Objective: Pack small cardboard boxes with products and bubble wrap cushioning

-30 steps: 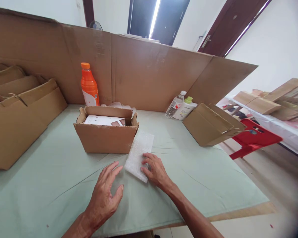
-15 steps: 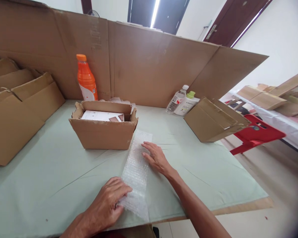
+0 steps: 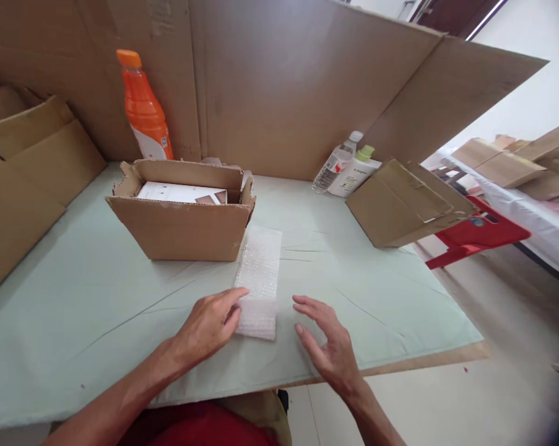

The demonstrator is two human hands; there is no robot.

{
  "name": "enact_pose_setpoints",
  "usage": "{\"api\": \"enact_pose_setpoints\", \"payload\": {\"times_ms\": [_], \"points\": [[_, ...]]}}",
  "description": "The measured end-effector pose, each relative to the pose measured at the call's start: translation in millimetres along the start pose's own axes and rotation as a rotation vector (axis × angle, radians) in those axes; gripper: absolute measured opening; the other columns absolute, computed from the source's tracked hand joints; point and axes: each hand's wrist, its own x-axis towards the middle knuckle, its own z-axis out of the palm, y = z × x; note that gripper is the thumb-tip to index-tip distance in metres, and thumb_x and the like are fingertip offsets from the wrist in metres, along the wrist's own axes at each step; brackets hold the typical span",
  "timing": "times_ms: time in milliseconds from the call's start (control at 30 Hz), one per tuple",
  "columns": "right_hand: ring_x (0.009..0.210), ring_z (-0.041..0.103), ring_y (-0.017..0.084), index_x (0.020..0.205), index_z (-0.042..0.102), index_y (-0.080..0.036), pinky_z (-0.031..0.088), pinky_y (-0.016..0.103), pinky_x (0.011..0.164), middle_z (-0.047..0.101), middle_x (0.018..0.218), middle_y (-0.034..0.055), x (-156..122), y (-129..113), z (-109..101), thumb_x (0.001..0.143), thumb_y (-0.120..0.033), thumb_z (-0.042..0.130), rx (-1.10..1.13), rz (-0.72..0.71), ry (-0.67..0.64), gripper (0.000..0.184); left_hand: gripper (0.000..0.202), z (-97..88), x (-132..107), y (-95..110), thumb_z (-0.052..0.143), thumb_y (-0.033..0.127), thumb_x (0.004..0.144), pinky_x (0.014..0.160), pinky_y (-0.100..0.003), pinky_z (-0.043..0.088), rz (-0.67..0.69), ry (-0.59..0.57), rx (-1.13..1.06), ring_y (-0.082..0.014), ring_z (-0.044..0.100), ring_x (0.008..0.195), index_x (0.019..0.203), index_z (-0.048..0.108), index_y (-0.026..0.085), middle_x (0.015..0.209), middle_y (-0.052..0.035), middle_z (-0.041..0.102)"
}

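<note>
The left hand point(image 3: 212, 319) comes in from the lower left of the frame, forearm slanting up, back of the hand facing the camera. Its index finger reaches onto the strip of bubble wrap point(image 3: 259, 266), and its thumb lies at the wrap's left edge; whether the two pinch it, I cannot tell. The right hand point(image 3: 328, 341) rises from the bottom right, bent at the wrist, its fingers loosely curled and its thumb well away from them — a wide, unfilled grasp, just right of the wrap and apart from it.

The wrap lies at the centre of the frame on the pale green tablecloth point(image 3: 390, 322), its near end looking folded over. Close against its upper left stands an open carton point(image 3: 186, 232) with a white packet point(image 3: 168, 192) inside, blocking the way to that side. Behind the carton, at upper left, is an orange bottle point(image 3: 144, 108); more cartons point(image 3: 23, 167) crowd the left edge. Right of centre, a clear bottle point(image 3: 337, 164), a white bottle point(image 3: 353, 175) and a tilted box point(image 3: 395, 204) stand together — all well apart from the hands. A cardboard screen point(image 3: 283, 93) closes off the back.
</note>
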Motion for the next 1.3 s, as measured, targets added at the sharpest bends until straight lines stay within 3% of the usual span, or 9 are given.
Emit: {"api": "enact_pose_setpoints", "payload": {"times_ms": [133, 233, 367, 500, 667, 833, 1000, 1167, 1300], "points": [[0.119, 0.060, 0.031, 0.124, 0.059, -0.026, 0.048, 0.050, 0.095, 0.065, 0.130, 0.0128, -8, -19, 16, 0.088, -0.022, 0.060, -0.129, -0.145, -0.073, 0.037, 0.047, 6.9, 40, -2, 0.047, 0.014, 0.085, 0.073, -0.028, 0.054, 0.028, -0.049, 0.158, -0.0186, 0.070, 0.076, 0.130, 0.060, 0.022, 0.087, -0.0024, 0.075], [0.121, 0.058, 0.035, 0.125, 0.060, -0.021, 0.047, 0.053, 0.095, 0.062, 0.136, 0.0154, 2, -18, 34, 0.085, -0.026, 0.065, -0.215, -0.190, -0.227, 0.041, 0.051, 13.3, 48, -5, 0.050, 0.012, 0.083, 0.084, -0.034, 0.055, 0.038, -0.018, 0.206, -0.0218, 0.069, 0.094, 0.132, 0.057, 0.020, 0.106, -0.0080, 0.073], [0.119, 0.060, 0.031, 0.116, 0.064, -0.020, 0.047, 0.052, 0.095, 0.066, 0.131, 0.0131, 14, -8, 47, 0.092, -0.013, 0.053, -0.252, -0.217, -0.235, 0.027, 0.053, 9.3, 19, -5, 0.051, 0.016, 0.087, 0.102, -0.047, 0.047, 0.115, 0.127, 0.248, -0.0290, 0.057, 0.122, 0.140, 0.048, 0.018, 0.137, -0.0153, 0.057], [0.110, 0.064, 0.027, 0.113, 0.065, -0.022, 0.049, 0.046, 0.090, 0.072, 0.119, 0.0092, 16, -10, 42, 0.095, -0.011, 0.049, -0.114, -0.174, -0.237, 0.027, 0.055, 5.9, -20, -3, 0.050, 0.010, 0.085, 0.101, -0.045, 0.048, 0.283, 0.091, 0.175, -0.0270, 0.057, 0.119, 0.139, 0.046, 0.018, 0.129, -0.0130, 0.063], [0.096, 0.068, 0.022, 0.114, 0.066, -0.029, 0.054, 0.039, 0.086, 0.075, 0.105, 0.0031, 7, -20, 25, 0.098, -0.023, 0.053, 0.106, -0.015, -0.318, 0.021, 0.041, 14.8, -40, 0, 0.045, 0.014, 0.091, 0.078, -0.032, 0.054, 0.091, 0.112, 0.006, -0.0189, 0.067, 0.085, 0.131, 0.054, 0.019, 0.096, -0.0059, 0.073], [0.109, 0.063, 0.027, 0.125, 0.057, -0.027, 0.049, 0.043, 0.089, 0.068, 0.120, 0.0101, -10, -29, 16, 0.093, -0.019, 0.058, -0.100, -0.130, 0.023, 0.033, 0.044, 20.3, -32, -1, 0.044, 0.020, 0.091, 0.068, -0.028, 0.053, -0.147, 0.061, -0.070, -0.0156, 0.065, 0.070, 0.134, 0.053, 0.018, 0.091, -0.0034, 0.073], [0.111, 0.061, 0.028, 0.121, 0.060, -0.023, 0.045, 0.045, 0.090, 0.068, 0.122, 0.0110, -8, -32, 35, 0.091, -0.018, 0.059, -0.244, -0.263, -0.161, 0.030, 0.046, 25.1, -20, -6, 0.046, 0.017, 0.089, 0.077, -0.034, 0.054, -0.107, 0.132, 0.021, -0.0198, 0.067, 0.083, 0.135, 0.052, 0.018, 0.101, -0.0065, 0.071], [0.098, 0.065, 0.023, 0.116, 0.061, -0.020, 0.047, 0.040, 0.084, 0.073, 0.109, 0.0086, 0, -25, 47, 0.095, -0.011, 0.051, -0.137, -0.225, -0.167, 0.025, 0.055, 20.2, -41, -2, 0.053, 0.014, 0.085, 0.102, -0.046, 0.045, 0.150, 0.256, 0.131, -0.0284, 0.055, 0.119, 0.139, 0.046, 0.018, 0.129, -0.0133, 0.061], [0.090, 0.066, 0.019, 0.121, 0.061, -0.024, 0.051, 0.034, 0.081, 0.075, 0.103, 0.0034, -3, -28, 37, 0.098, -0.019, 0.053, 0.042, -0.111, -0.309, 0.025, 0.053, 18.0, -60, 1, 0.048, 0.008, 0.085, 0.085, -0.038, 0.051, 0.153, 0.158, 0.070, -0.0223, 0.062, 0.094, 0.137, 0.047, 0.020, 0.103, -0.0073, 0.069]]}}
